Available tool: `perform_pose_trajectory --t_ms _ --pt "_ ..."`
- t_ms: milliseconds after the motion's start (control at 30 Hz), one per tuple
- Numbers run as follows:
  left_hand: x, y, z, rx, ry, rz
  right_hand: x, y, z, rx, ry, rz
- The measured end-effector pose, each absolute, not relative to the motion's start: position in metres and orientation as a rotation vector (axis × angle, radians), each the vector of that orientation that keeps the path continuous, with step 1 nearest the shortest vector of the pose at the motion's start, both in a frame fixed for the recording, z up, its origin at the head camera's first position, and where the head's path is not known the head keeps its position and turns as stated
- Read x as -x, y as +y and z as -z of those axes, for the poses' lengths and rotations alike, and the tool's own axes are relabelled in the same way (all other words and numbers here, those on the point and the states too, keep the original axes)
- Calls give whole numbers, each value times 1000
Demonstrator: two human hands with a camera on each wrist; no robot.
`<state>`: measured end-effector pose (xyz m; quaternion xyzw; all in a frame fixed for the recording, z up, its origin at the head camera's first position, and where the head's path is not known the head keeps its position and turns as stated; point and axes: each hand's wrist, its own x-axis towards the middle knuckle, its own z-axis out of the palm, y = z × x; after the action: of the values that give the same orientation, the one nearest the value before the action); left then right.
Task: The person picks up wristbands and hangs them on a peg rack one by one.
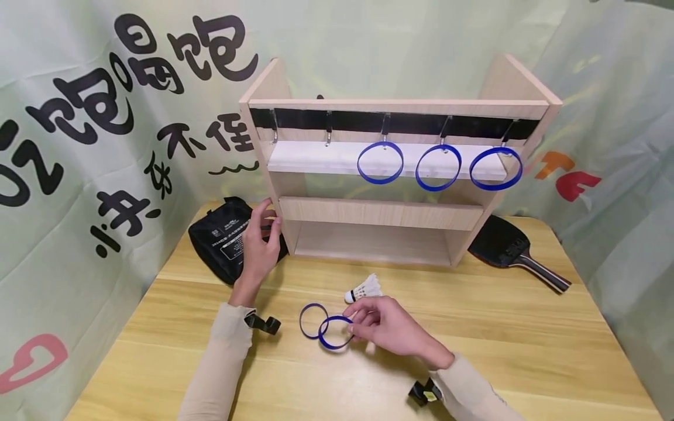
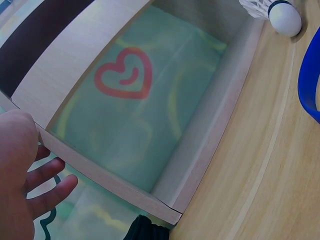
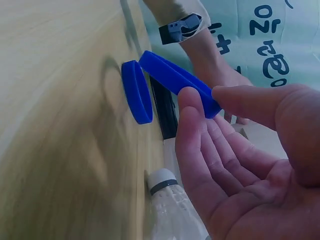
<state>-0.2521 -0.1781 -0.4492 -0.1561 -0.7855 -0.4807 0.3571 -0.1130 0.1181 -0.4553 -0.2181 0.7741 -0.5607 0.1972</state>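
Currently, in the right wrist view, the right grip [image 3: 255, 172] pinches a blue ring [image 3: 166, 70] beside a second ring [image 3: 131, 90]. Left wrist: the left grip [image 2: 17, 177] is loose beside the shelf [image 2: 207, 130]. Head: the blue ring is nearer and left of the shuttlecock [image 1: 365, 288]; picking up seems in hand, needing next a clean lift off the second ring.
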Motion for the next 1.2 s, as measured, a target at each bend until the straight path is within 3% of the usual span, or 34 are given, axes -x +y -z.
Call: perform_pose_trajectory --t_ms 267,533,933,1200 --pt "232 -171 427 403 -2027 1240 112 114 451 582 2171 1586" --pt "247 -181 456 399 -2036 1280 112 107 447 558 2201 1641" --pt "253 -187 459 426 -2044 1307 130 95 409 468 2168 2027" --pt "254 -188 458 434 -2064 1279 137 81 381 590 2084 2333"
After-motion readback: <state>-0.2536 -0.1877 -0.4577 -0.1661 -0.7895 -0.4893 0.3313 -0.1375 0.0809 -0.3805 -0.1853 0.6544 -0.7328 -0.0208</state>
